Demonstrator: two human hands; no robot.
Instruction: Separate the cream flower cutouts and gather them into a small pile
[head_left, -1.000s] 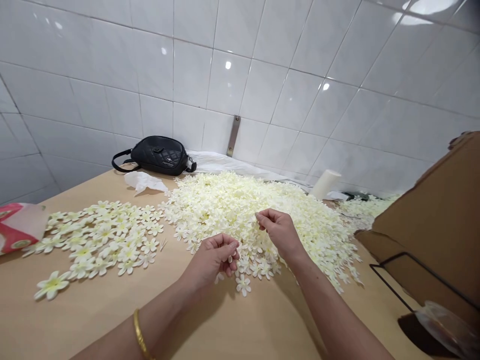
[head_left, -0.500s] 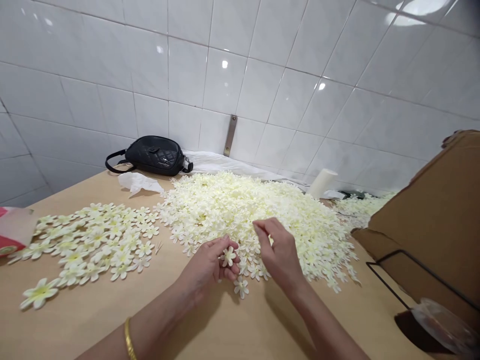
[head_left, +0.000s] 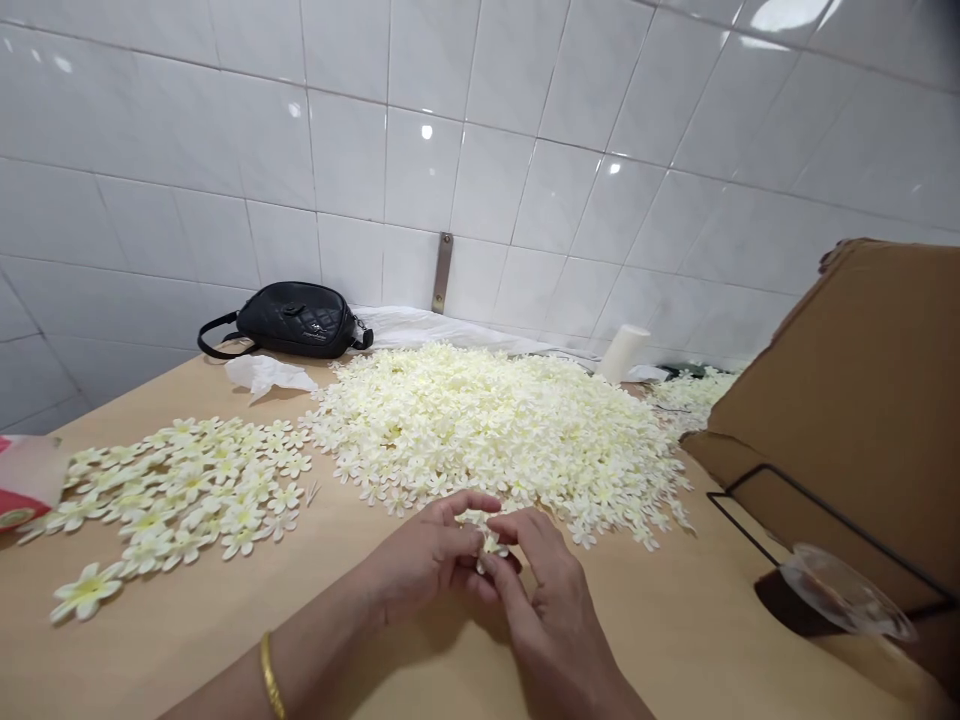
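Pinching one flower (head_left: 491, 545): our left hand (head_left: 420, 552), our right hand (head_left: 551, 585). Beyond both, we list one blossom heap (head_left: 487, 425).

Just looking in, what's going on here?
A person's left hand and right hand meet over a pale wooden tabletop, their fingertips closed around at least one small white-petalled flower. Just beyond them lies a large heap of loose creamy-white flowers, and to its left a thinner, flat spread of yellow-centred white flowers. A black quilted bag sits at the back by the pale grey tiled wall, and brown cardboard stands on the right.
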